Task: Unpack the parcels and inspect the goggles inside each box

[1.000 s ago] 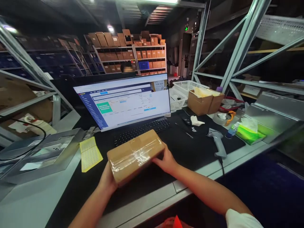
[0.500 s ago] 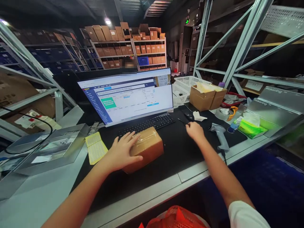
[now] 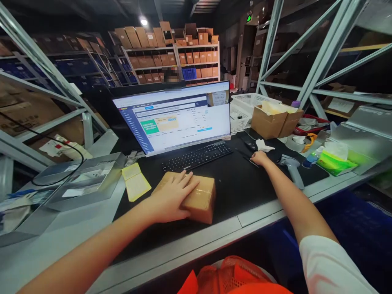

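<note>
A brown cardboard box [image 3: 200,194], sealed with clear tape, lies on the black desk mat in front of the keyboard [image 3: 199,157]. My left hand [image 3: 173,196] rests flat on its top and near side with the fingers spread. To the right, my right hand [image 3: 259,158] is closed low over the mat. Its fingers pinch a slim dark stick-like tool [image 3: 253,163], whose exact kind I cannot make out. Just beyond that hand are a dark mouse [image 3: 250,143] and a crumpled white paper [image 3: 263,145].
A monitor [image 3: 183,118] stands behind the keyboard. Yellow label sheets [image 3: 135,182] lie left of the box, beside a grey tray [image 3: 88,183]. On the right are a barcode scanner [image 3: 292,169], a tissue pack [image 3: 337,161], a tape roll [image 3: 297,143] and an open carton [image 3: 266,122].
The box has turned and come nearer the desk's front edge, with my left hand now flatter on it. My right hand stays low by the mouse. The view has shifted slightly.
</note>
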Available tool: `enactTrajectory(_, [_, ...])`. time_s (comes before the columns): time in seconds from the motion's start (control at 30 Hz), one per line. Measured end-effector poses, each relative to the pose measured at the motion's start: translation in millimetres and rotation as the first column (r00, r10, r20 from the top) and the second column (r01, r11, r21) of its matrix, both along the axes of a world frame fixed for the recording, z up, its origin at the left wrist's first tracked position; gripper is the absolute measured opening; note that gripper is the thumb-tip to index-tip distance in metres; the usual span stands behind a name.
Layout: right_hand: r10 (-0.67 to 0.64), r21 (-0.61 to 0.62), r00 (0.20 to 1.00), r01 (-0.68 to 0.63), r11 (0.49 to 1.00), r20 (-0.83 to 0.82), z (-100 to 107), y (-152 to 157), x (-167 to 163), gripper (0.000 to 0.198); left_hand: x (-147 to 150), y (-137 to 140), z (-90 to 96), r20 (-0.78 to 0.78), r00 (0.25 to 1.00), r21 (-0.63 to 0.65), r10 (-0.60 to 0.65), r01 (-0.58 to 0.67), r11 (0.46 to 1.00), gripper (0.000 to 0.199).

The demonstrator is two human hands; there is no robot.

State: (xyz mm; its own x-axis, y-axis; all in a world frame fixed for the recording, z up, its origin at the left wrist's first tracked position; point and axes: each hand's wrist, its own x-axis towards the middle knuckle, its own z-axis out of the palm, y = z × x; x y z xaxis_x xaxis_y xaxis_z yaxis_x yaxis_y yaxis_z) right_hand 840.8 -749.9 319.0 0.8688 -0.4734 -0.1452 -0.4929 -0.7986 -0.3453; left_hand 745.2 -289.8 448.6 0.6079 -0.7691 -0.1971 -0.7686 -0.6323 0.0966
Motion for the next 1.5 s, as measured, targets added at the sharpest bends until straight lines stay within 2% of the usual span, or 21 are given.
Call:
enactTrajectory(0.1, [-0.030, 0.036, 0.997, 0.028, 0.999, 0.071, -5.0, -2.2, 1.2, 0.023, -27.7, -31.3, -26.5, 0.135, 0.983, -0.142, 0.125, -0.106, 0.984, 0.108])
enactTrajectory(0.2, [-0.047, 0.121, 0.982, 0.025, 0.992, 0.181, -2.1, -6.5, -9.3, 0.015, -42.5, -49.3, -52.6, 0.276, 0.932, -0.302, 0.235, -0.148, 0.942, 0.085])
enactTrajectory(0.27, [-0.046, 0.206, 0.964, -0.010, 0.978, 0.262, 3.2, -10.9, -25.7, 0.013, -45.0, -44.8, -61.9, 0.358, 0.911, -0.374, 0.205, -0.061, 0.925, 0.071])
enactTrajectory(0.33, [-0.044, 0.277, 0.941, -0.054, 0.959, 0.336, 7.5, -13.0, -50.3, 0.018, -43.1, -30.2, -64.5, 0.410, 0.909, -0.410, 0.079, 0.107, 0.906, 0.064])
enactTrajectory(0.43, [-0.029, 0.382, 0.887, -0.168, 0.909, 0.460, 7.1, -3.2, -100.9, 0.035, -38.3, -6.8, -65.1, 0.458, 0.882, -0.457, -0.109, 0.339, 0.822, 0.055])
enactTrajectory(0.5, [0.003, 0.437, 0.834, -0.292, 0.851, 0.552, 5.3, 16.5, -140.2, 0.047, -37.6, -0.5, -68.6, 0.506, 0.858, -0.515, -0.085, 0.380, 0.768, 0.052])
enactTrajectory(0.6, [0.165, 0.308, 0.799, -0.401, 0.863, 0.578, 10.7, 63.7, -195.3, 0.046, -42.7, -6.3, -77.4, 0.548, 0.828, -0.605, 0.117, 0.296, 0.739, 0.059])
enactTrajectory(0.67, [0.370, 0.224, 0.760, -0.549, 0.805, 0.534, 20.8, 98.3, -221.6, 0.037, -48.7, -13.4, -81.6, 0.536, 0.813, -0.649, 0.225, 0.227, 0.726, 0.069])
enactTrajectory(0.73, [0.520, 0.139, 0.681, -0.665, 0.734, 0.516, 31.5, 126.9, -236.0, 0.033, -54.5, -17.9, -82.6, 0.512, 0.815, -0.670, 0.273, 0.179, 0.720, 0.074])
enactTrajectory(0.83, [0.642, -0.034, 0.566, -0.736, 0.676, 0.516, 40.6, 151.1, -238.4, 0.035, -59.6, -18.6, -79.7, 0.481, 0.832, -0.664, 0.277, 0.139, 0.735, 0.076])
enactTrajectory(0.93, [0.696, -0.131, 0.504, -0.755, 0.643, 0.512, 41.2, 157.8, -229.9, 0.035, -60.5, -17.6, -76.2, 0.446, 0.858, -0.653, 0.254, 0.118, 0.748, 0.079])
enactTrajectory(1.1, [0.714, -0.184, 0.461, -0.759, 0.625, 0.527, 39.9, 156.6, -217.7, 0.033, -59.6, -19.3, -74.3, 0.413, 0.885, -0.644, 0.218, 0.114, 0.757, 0.079])
enactTrajectory(1.5, [0.674, -0.198, 0.443, -0.730, 0.654, 0.591, 34.8, 157.6, -205.5, 0.029, -57.1, -18.6, -77.0, 0.439, 0.872, -0.659, 0.217, 0.148, 0.737, 0.074])
